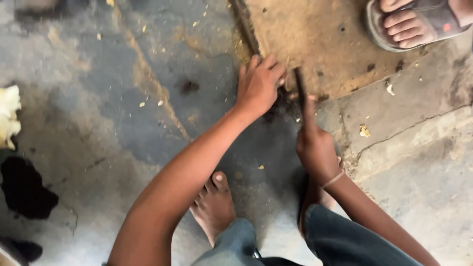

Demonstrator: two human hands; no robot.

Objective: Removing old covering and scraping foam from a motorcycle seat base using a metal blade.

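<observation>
Concrete floor (pixel 123 123): grey, stained and cracked, scattered with small pale chips; it carries everything in view.
Slab (pixel 320 44): brown, rough-faced, flat on the floor at far centre-right; its near edge is ragged and dark where the hands meet it.
Left hand (pixel 258 83): palm down on the near-left edge of the slab, fingers curled over the rim. Grip narrow, pressing on the slab and on dark loose matter just beside it; whether anything is pinched between the fingers cannot be told.
Right hand (pixel 315 150): closed round the lower part of a thin dark tool, forefinger laid along it. A thin band sits on the wrist.
Tool (pixel 299 86): slim, dark, blade-like or rod-like; kind cannot be told. It stands nearly upright in the frame, its far end at the slab's near edge, just right of the left hand's fingers.
Dark debris (pixel 281 106): small heap between the two hands, touching the slab edge.
Bare foot (pixel 214 204): the person's own, near centre, flat on the floor between the forearms.
Sandalled foot (pixel 409 22): another person's, far right, resting on the slab, well apart from the hands.
Pale lump (pixel 7 116): whitish-yellow, at the left margin.
Black patch (pixel 24 187): cloth or stain, near left; cannot be told which.
Progress: judged from the dark ragged edge and the heap, some material appears loosened there; the rest of the slab edge looks untouched.
</observation>
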